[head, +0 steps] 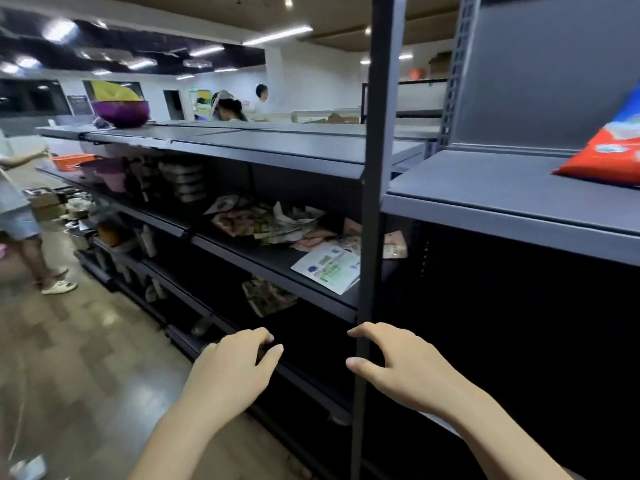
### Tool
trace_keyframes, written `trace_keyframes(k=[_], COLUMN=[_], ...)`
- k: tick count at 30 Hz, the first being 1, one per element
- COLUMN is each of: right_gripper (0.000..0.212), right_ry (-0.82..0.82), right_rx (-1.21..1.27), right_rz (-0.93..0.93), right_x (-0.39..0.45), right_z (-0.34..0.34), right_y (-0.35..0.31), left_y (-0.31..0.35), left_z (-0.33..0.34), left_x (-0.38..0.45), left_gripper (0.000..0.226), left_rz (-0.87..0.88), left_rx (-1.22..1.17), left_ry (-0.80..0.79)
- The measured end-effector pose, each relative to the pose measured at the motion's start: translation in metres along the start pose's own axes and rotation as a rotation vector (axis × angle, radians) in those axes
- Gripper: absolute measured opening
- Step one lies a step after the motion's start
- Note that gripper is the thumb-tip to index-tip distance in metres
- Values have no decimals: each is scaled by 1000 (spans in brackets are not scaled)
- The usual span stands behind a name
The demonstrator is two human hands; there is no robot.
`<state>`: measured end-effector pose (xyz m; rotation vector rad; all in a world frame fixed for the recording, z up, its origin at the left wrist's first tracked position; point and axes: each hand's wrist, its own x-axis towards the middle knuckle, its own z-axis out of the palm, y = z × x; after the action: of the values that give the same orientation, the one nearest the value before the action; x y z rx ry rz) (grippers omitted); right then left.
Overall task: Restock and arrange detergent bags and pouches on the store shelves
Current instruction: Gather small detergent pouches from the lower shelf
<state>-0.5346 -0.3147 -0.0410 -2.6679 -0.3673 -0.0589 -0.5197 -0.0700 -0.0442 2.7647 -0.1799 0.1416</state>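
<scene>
- Red-and-blue detergent bag [609,150] lies tilted on the grey upper shelf [491,188] at far right, cut off by the frame edge.
- Loose pouches [277,223] heaped on the dark middle shelf [263,261]; a white-green pouch [327,268] lies flat at its front.
- Left hand [235,365] and right hand [394,362] hang loosely curled, holding nothing, beside the upright post [375,168].
- Glossy floor [76,358], ceiling strip lights.

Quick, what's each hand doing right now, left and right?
Left hand: open, fingers loosely curled, holding nothing.
Right hand: open, holding nothing, by the shelf post.

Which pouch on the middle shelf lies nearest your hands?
The white-and-green pouch, flat at the shelf's front edge by the upright post; the crumpled pinkish pouches lie farther back.
</scene>
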Motion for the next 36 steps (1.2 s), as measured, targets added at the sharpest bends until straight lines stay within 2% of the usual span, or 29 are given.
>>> trace_keyframes(k=[5,10,19,23,26,29,33,36], right_gripper=[47,47,50,47,48,51,72,70], right_ry=[-11,-39,-37,-28,-21,-109,-212,-193], right_rx=[38,9,4,-53,-118,-219,-242,-308], right_rz=[16,69,254,399,473,568,675,707], right_x=[84,164,258,291,311,328,344,349], right_z=[28,43,60,70,77,86,95,101], right_y=[-8,-10,9,19,22,26,30,36], left_y=[-44,-80,-117,-126,-132,-136,-136,-135], left_z=[-5,-13,-7,9,16,25,47,61], left_x=[75,143,255,311,360,404,445,470], left_gripper=[33,34,39,44,45,36,38,43], left_rz=[12,22,86,174,246,282,392,434], left_rx=[31,80,62,61,87,47,17,73], left_ry=[67,50,72,18,-90,-188,-102,-139])
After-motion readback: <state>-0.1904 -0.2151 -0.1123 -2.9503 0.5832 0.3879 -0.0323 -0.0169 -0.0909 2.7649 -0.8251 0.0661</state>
